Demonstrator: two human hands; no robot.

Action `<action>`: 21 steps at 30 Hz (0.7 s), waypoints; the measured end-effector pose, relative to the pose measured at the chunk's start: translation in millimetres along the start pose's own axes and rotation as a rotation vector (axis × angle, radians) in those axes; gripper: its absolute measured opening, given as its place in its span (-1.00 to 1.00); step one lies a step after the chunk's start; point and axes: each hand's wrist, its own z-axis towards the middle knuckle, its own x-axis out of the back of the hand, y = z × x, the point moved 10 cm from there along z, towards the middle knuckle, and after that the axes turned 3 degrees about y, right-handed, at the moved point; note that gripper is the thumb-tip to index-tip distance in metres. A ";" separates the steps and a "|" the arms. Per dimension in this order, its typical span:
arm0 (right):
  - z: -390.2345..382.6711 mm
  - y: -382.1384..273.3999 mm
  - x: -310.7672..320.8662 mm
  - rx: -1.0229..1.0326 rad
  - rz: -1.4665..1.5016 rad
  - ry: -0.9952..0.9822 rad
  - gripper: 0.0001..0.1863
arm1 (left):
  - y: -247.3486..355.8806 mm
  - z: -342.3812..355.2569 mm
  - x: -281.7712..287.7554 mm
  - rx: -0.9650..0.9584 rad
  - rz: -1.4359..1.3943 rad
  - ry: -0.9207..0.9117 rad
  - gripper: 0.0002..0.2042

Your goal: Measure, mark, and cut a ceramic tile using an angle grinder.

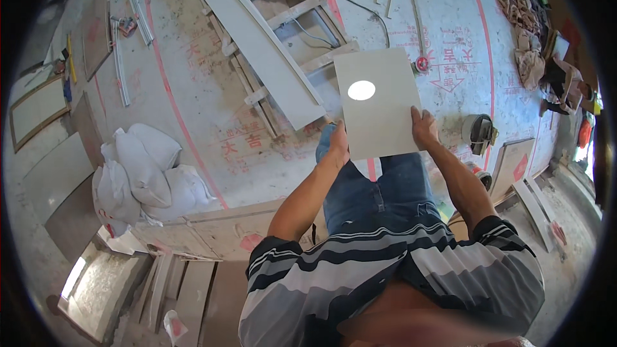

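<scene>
A rectangular pale grey tile or panel (383, 115) is held in front of my legs, slightly tilted. On its upper left part shows a bright white oval patch; whether this is a reflection, a mark or a hole I cannot tell. My left hand (339, 142) grips the lower left edge, its fingers mostly hidden behind. At the right edge my right hand (424, 128) is closed on the panel, fingertips showing on its face.
Left of the panel, a long pale board (257, 45) lies over a ladder-like frame (302, 9). White sacks (146, 170) are piled at the left. A round bucket (477, 132) stands on the right. Loose strips (416, 16) and a cable (360, 3) lie on the printed floor covering.
</scene>
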 end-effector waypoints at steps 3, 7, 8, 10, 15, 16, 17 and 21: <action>33.7 -32.8 2.2 0.027 0.013 -0.017 -0.38 | 45.0 25.4 -1.9 -0.132 0.021 0.137 -0.54; 95.3 -74.4 -17.6 0.175 -0.023 -0.042 -0.52 | 110.1 46.0 -1.3 -0.324 0.079 0.355 -0.55; 114.1 -93.0 -24.5 0.300 -0.053 0.003 -0.60 | 133.3 56.5 -2.3 -0.389 0.075 0.412 -0.56; 158.1 -115.8 -50.3 0.411 -0.076 0.040 -0.65 | 172.0 86.3 1.6 -0.436 0.078 0.466 -0.54; 300.0 -179.8 -160.7 0.590 -0.203 0.064 -0.66 | 280.2 211.6 26.2 -0.664 -0.019 0.444 -0.45; 328.3 -195.6 -187.4 0.641 -0.287 0.062 -0.67 | 299.0 238.6 33.2 -0.701 -0.036 0.426 -0.42; 354.3 -214.3 -213.4 0.730 -0.365 0.059 -0.68 | 317.4 261.1 42.6 -0.749 0.010 0.472 -0.41; 436.3 -267.0 -271.0 0.846 -0.293 0.169 -0.70 | 395.6 334.6 67.4 -0.846 0.152 0.629 -0.37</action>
